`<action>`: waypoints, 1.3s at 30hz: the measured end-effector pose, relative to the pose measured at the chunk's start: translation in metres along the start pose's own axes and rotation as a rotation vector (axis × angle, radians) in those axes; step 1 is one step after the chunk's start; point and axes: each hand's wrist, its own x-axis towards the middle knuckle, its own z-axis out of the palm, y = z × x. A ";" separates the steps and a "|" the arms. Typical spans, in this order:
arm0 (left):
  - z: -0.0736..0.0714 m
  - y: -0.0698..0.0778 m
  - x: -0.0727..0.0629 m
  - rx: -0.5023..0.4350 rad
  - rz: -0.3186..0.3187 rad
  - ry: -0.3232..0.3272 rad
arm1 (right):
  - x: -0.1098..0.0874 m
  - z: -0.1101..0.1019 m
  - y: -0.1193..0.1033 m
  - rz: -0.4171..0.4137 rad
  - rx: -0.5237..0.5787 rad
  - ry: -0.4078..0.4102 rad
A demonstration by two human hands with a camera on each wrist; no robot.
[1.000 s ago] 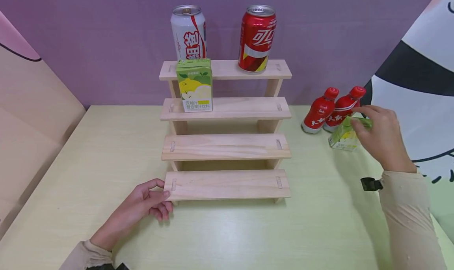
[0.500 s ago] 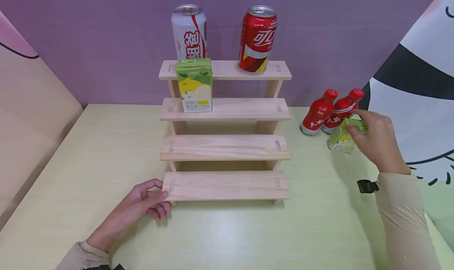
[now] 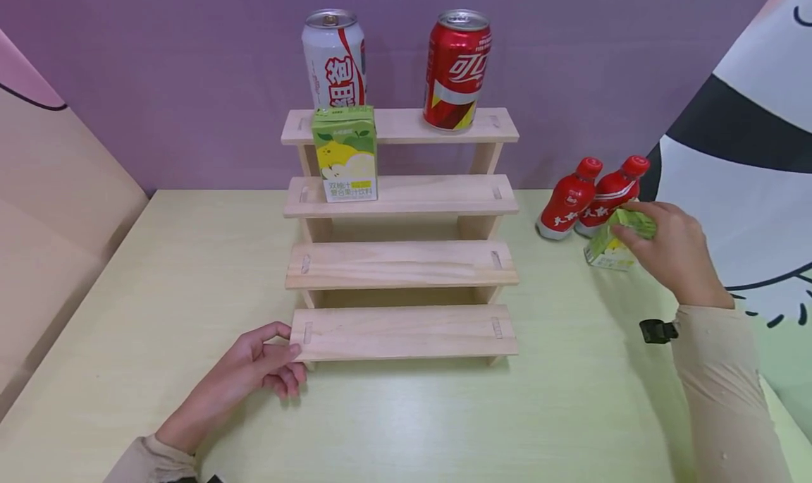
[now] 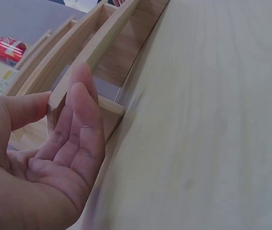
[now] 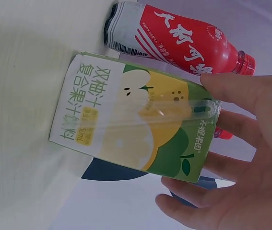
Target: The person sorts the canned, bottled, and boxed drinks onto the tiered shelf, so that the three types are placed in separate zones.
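Note:
A wooden stepped display shelf (image 3: pixel 402 264) stands on the table. My left hand (image 3: pixel 256 367) pinches the left end of its lowest step, thumb on top and fingers below and beside it; the left wrist view shows this hand (image 4: pixel 54 158) close up. At the right, my right hand (image 3: pixel 675 254) grips the top of a green-and-yellow juice carton (image 3: pixel 610 249). In the right wrist view the thumb lies at one edge of the carton (image 5: pixel 136 117), and the other fingers reach partly behind it. The carton's base appears to rest on the table.
Two red soda bottles (image 3: pixel 569 201) stand just behind the held carton. On the top step are a white can (image 3: pixel 336 60) and a red cola can (image 3: pixel 458 70). Another juice carton (image 3: pixel 345 155) stands on the second step from the top, at the left. A purple backdrop (image 3: pixel 209 81) rises behind.
My right hand has moved slightly left and down over the carton, its thumb now nearer the carton's side. The left hand stays on the step. The view shifts a little.

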 end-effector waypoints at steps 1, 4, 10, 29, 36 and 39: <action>0.000 0.000 0.000 0.006 -0.003 0.003 | 0.000 0.000 0.000 -0.001 0.001 -0.002; 0.001 0.002 0.001 0.023 -0.018 0.016 | 0.000 -0.001 0.002 -0.005 0.014 -0.011; 0.002 0.002 0.001 0.026 -0.027 0.022 | 0.001 -0.002 0.002 -0.014 0.015 -0.017; 0.002 0.000 0.002 0.023 -0.018 0.017 | 0.001 -0.005 0.003 -0.045 -0.006 -0.006; 0.001 0.000 0.001 0.017 -0.015 0.015 | -0.001 -0.009 0.011 -0.054 0.005 -0.098; 0.001 -0.001 0.000 0.018 -0.010 0.012 | -0.001 -0.010 0.013 -0.068 0.004 -0.108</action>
